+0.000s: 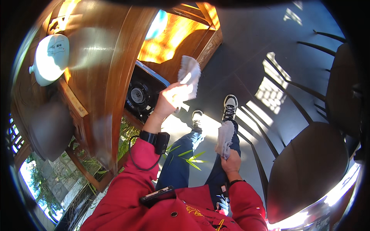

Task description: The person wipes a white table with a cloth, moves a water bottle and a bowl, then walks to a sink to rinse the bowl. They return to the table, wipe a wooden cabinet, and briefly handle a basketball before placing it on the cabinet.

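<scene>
A pale cloth (189,75) with a ruffled edge is pinched in my left hand (169,99), raised beside the wooden cabinet. Below that hand lies a black appliance (137,95) with a round metal part, perhaps a stove, on a low shelf. My right hand (231,161) grips a second crumpled light cloth (225,135), which hangs over my right leg. Sunlight washes out part of the left cloth.
A polished wooden cabinet (98,52) fills the left, bearing a white ceramic-looking vessel (52,59). Dark chairs (306,170) with thin legs stand at right. Bamboo-like leaves (193,158) overlap my legs. The grey floor (242,57) carries patches of sunlight.
</scene>
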`<state>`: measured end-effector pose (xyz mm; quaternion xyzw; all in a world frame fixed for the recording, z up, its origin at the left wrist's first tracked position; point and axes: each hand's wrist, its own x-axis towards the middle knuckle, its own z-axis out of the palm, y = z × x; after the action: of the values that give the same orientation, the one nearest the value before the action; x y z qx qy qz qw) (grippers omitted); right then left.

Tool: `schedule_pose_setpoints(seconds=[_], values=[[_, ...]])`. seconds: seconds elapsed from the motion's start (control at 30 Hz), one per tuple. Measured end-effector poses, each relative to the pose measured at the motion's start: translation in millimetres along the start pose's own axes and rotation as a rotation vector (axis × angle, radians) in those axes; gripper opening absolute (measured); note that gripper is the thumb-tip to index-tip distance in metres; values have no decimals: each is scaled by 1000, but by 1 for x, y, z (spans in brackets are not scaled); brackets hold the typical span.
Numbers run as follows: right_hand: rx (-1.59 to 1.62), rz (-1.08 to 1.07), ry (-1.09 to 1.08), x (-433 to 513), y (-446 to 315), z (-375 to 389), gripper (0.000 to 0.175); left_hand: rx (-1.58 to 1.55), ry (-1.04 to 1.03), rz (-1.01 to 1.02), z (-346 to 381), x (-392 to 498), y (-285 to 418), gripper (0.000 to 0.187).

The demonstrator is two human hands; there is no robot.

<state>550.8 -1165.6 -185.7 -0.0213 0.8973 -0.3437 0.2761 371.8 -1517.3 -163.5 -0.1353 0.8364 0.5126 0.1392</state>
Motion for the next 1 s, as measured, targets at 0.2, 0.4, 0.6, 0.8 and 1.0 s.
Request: schedule_pose_setpoints(seconds=[0.2,0.4,0.6,0.8,1.0], values=[[-16,-16,-8,-2,0,2,21,185,324,84,-11,-57,18,33],[-15,-12,-21,-2,-1,2,21,860,571,-110,-11,-82,-47,54],[-23,-33,-3,-4,-1,4,21,766,471,-558,36,-137,-79,56],[-4,-11,7,-6,-2,6,21,-190,390,-907,15,-152,-31,30],[2,-21,-14,-6,-3,4,21,681,904,-140,-80,-95,-26,43]])
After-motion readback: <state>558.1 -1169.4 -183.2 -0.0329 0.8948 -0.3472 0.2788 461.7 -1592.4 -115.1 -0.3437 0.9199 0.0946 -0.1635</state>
